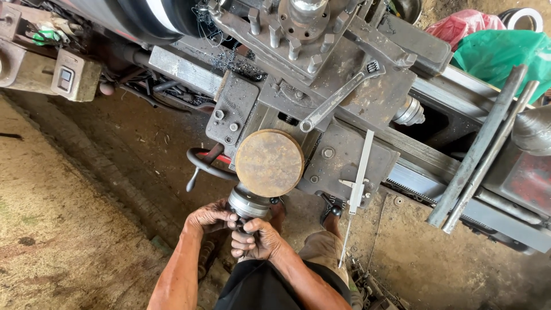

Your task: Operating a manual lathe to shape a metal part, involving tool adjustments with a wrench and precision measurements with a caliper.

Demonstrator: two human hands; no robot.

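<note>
a bright metal dial collar [248, 202] sits on the lathe carriage [350, 155], just under a rusty round disc [269, 162]; its axis seems to run toward the person, so both hands can work it from the front; the left hand [211, 217] has its grip closed against the collar's side; the right hand [254, 238] is clamped on a dark handle [243, 225] just below; a caliper [358, 183] and an adjustable wrench [338, 97] rest on the carriage nearby.

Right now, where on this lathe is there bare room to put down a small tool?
The flat grey carriage plate is bare between the rusty round steel disc and the silver caliper. The long grey bed rail left of the carriage is also bare. The bolted tool post and the long adjustable wrench crowd the top.
</note>
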